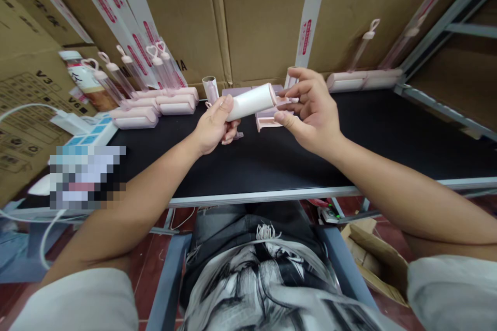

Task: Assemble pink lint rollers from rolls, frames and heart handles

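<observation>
My left hand (215, 126) is wrapped round a white cylinder (250, 103) with a pink rim, tilted up toward the right. By the cylinder's rimmed end, my right hand (312, 111) is raised with fingers curved and thumb apart. A small pale pink piece (289, 100) shows against those fingers; whether it is attached to the cylinder is unclear. Beneath the cylinder, partly hidden, lies a pink open case-like part (267, 121). An upright white tube (210, 89) stands behind my left hand. A small translucent piece (238, 135) is near its fingertips.
On the left of the black tabletop (233, 168) are several pink units (176, 103) with clear tubes and loop tops. More pink units (349, 81) stand back right. A power strip (91, 132), a drink bottle (83, 77) and tall cardboard boxes (264, 20) border the workspace.
</observation>
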`<state>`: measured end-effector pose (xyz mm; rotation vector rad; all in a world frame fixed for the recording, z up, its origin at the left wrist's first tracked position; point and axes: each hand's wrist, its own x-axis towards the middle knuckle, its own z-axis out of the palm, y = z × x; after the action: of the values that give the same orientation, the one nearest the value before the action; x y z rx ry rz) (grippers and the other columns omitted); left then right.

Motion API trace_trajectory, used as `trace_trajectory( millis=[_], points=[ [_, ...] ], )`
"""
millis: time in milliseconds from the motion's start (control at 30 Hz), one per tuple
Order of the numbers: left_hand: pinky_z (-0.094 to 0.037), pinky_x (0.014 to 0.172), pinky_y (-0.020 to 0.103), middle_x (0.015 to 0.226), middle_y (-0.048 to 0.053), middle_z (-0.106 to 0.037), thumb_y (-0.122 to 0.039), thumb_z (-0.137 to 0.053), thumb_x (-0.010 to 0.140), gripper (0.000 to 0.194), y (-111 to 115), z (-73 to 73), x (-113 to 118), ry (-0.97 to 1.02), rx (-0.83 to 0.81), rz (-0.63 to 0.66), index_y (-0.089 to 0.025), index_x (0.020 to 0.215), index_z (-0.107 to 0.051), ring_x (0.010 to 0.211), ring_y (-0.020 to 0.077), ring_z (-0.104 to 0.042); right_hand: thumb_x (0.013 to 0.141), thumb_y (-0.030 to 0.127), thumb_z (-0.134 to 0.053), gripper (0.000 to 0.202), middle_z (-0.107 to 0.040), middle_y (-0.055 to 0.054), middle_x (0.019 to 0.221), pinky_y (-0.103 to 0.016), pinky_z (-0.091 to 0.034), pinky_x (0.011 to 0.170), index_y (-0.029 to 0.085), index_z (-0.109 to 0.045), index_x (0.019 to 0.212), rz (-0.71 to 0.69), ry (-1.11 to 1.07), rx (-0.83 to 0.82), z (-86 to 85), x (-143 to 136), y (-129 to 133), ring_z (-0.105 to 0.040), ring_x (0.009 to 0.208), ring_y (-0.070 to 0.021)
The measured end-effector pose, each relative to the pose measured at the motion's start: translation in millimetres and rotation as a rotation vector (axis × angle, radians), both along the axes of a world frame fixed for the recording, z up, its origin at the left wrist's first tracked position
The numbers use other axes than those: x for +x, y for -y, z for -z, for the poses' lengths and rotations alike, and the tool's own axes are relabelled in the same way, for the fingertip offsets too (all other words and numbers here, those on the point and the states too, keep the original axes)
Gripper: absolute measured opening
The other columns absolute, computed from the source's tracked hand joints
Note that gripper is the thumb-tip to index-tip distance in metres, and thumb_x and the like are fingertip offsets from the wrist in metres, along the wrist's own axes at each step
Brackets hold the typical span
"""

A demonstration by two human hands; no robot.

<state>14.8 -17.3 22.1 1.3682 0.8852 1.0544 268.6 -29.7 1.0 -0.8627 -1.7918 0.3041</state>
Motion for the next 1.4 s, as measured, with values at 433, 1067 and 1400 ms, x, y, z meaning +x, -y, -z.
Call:
trace_trajectory(
  millis=[433, 1067, 1400],
  points=[
    [-0.026, 0.037, 0.022, 0.063, -0.009, -0.051, -0.09, -0.059, 0.092, 0.071, 1, 0.4, 6, 0.023, -0.065, -0.026, -0.026, 0.122, -0.058, 0.036, 0.0068, -0.04, 0.089, 0.081, -0.072, 0.114, -0.011, -0.006, 0.191, -0.049, -0.061, 0.112, 0.04, -0.019, 0.18, -0.234, 0.324, -0.184, -6.2, 1, 7, -0.049, 0.16, -0.0398],
    [-0.025, 0.041, 0.022, 0.062, -0.009, -0.049, -0.086, -0.065, 0.092, 0.067, -7, -3.1, -5, 0.059, -0.01, -0.074, -0.022, 0.109, -0.059, 0.038, 0.0057, -0.038, 0.084, 0.029, -0.074, 0.013, -0.081, -0.005, 0.094, -0.033, -0.044, 0.07, 0.023, -0.081, 0.093, 0.225, 1.035, -0.534, -21.8, 51, -44, -0.069, 0.08, -0.0235],
    [-0.023, 0.041, 0.018, 0.06, -0.011, -0.045, -0.073, -0.078, 0.089, 0.058, -7, -3.9, -9, -0.061, 0.064, -0.099, -0.024, 0.098, -0.05, 0.039, 0.0039, -0.037, 0.08, 0.025, -0.065, 0.012, -0.067, -0.001, 0.073, -0.031, -0.041, 0.071, 0.021, -0.073, 0.088, 0.092, 0.689, -0.372, -22.7, 30, -26, -0.059, 0.067, -0.0179]
  ],
)
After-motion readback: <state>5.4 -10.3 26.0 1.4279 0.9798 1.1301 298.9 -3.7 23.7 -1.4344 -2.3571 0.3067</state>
